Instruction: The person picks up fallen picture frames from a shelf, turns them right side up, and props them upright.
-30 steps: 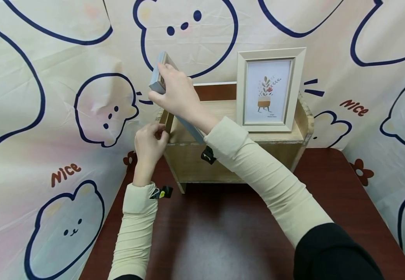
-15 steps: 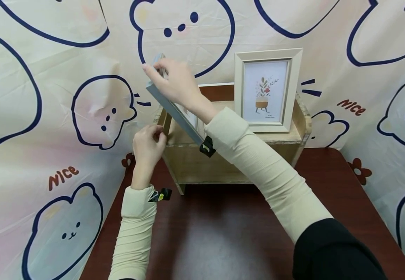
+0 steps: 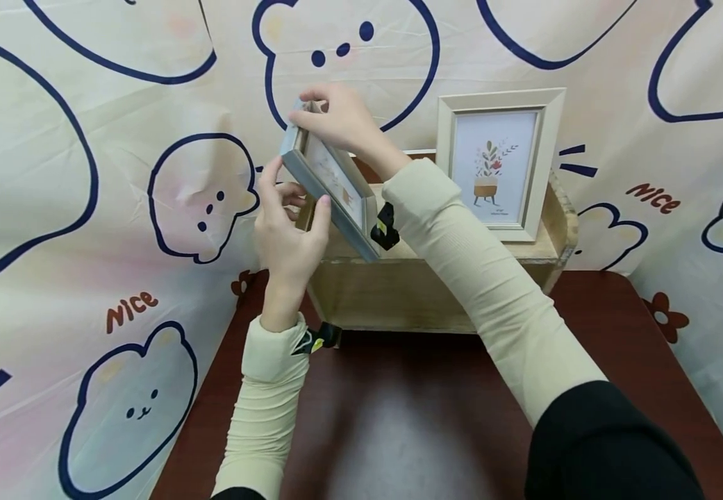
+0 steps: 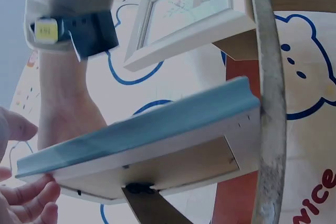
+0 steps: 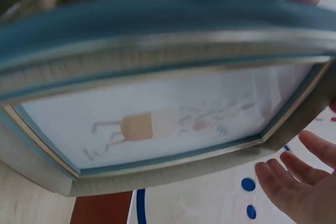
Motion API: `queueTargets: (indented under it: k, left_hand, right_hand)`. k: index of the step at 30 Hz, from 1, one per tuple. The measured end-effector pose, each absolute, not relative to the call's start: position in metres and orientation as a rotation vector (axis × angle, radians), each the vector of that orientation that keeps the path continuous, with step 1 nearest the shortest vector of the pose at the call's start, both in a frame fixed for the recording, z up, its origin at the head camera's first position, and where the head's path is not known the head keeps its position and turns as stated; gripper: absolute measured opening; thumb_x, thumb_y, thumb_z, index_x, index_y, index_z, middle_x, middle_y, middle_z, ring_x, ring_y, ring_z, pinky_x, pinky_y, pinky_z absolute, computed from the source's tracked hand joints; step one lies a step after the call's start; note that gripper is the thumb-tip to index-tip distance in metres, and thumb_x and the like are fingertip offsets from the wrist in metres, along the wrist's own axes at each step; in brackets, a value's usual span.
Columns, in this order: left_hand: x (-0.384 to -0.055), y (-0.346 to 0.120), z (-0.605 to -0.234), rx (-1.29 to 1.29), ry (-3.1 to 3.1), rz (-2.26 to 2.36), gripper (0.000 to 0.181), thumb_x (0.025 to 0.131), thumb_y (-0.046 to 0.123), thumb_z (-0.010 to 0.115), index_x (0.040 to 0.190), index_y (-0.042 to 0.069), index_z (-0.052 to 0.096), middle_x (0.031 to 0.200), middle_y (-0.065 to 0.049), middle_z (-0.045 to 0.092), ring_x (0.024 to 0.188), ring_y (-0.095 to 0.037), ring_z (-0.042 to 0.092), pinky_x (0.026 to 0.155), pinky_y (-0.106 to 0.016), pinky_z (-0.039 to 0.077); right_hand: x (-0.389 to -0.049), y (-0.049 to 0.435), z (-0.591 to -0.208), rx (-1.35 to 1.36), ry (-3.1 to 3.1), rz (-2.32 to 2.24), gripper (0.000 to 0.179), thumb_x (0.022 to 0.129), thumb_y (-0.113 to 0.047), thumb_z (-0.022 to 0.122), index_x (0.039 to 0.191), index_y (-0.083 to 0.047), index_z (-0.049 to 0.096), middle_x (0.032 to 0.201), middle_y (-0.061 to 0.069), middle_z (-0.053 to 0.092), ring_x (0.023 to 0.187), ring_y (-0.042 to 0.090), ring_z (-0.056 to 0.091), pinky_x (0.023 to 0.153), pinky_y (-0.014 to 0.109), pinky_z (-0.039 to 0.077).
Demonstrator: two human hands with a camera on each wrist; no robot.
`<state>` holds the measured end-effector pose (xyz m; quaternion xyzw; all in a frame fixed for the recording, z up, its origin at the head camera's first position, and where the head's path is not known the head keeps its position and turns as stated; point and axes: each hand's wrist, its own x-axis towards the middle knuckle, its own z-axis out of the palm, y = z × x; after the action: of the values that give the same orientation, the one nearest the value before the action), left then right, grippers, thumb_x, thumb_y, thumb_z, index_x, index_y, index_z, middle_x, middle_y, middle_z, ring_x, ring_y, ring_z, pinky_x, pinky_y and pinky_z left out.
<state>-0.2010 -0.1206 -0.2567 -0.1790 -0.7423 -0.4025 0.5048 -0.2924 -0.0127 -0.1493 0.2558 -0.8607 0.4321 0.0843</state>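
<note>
Both hands are at a blue-edged picture frame [image 3: 336,182], tilted above the left part of a wooden shelf [image 3: 399,292]. It shows a potted-plant print. My right hand [image 3: 339,118] pinches its upper end between thumb and fingers. My left hand [image 3: 289,229] reaches up along the near edge, index finger at the upper corner and thumb beside the edge. In the left wrist view, left fingertips [image 4: 50,187] are at the frame's back, with the thumb apart on the other side; the stand [image 4: 157,208] shows there. The right wrist view shows the print [image 5: 168,119] through the glass.
A cream picture frame [image 3: 500,163] with a similar print stands upright on the shelf's right half. The shelf stands on a dark red-brown table [image 3: 399,417]. Behind and beside hangs a cloth [image 3: 205,90] with bear drawings.
The blue-edged frame has turned so more of its front shows. My left hand has left the shelf's side and moved up to the frame; my right hand still has its upper end.
</note>
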Motion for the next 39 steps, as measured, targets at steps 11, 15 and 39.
queueTargets:
  k: [11,15,39]
  left_hand:
    - [-0.203,-0.107,-0.252,-0.361,-1.83,-0.963,0.063,0.078,0.009,0.067,0.132,0.0,0.034,0.084,-0.018,0.057,0.072,-0.026,0.049,0.067,-0.034,0.043]
    - [-0.203,-0.104,-0.251,-0.355,-1.832,-0.962,0.063,0.078,0.008,0.067,0.131,0.001,0.034,0.083,-0.018,0.057,0.072,-0.026,0.05,0.066,-0.035,0.044]
    - [-0.217,-0.113,-0.246,-0.371,-1.881,-1.033,0.067,0.079,0.007,0.065,0.137,-0.001,0.033,0.085,-0.019,0.06,0.067,-0.027,0.054,0.064,-0.038,0.047]
  right_hand:
    - [-0.309,-0.006,-0.153,0.737,-2.719,1.565,0.068,0.088,-0.044,0.049,0.146,-0.025,0.018,0.149,-0.007,0.02,0.133,0.007,0.021,0.106,0.029,0.024]
    - [-0.313,-0.006,-0.16,0.8,-2.651,1.721,0.051,0.091,-0.042,0.047,0.136,-0.021,0.038,0.137,-0.002,0.037,0.122,0.012,0.035,0.1,0.031,0.03]
    - [-0.315,0.005,-0.169,0.396,-2.514,1.776,0.052,0.083,-0.052,0.055,0.124,-0.022,0.046,0.128,-0.002,0.045,0.11,0.012,0.044,0.088,0.026,0.039]
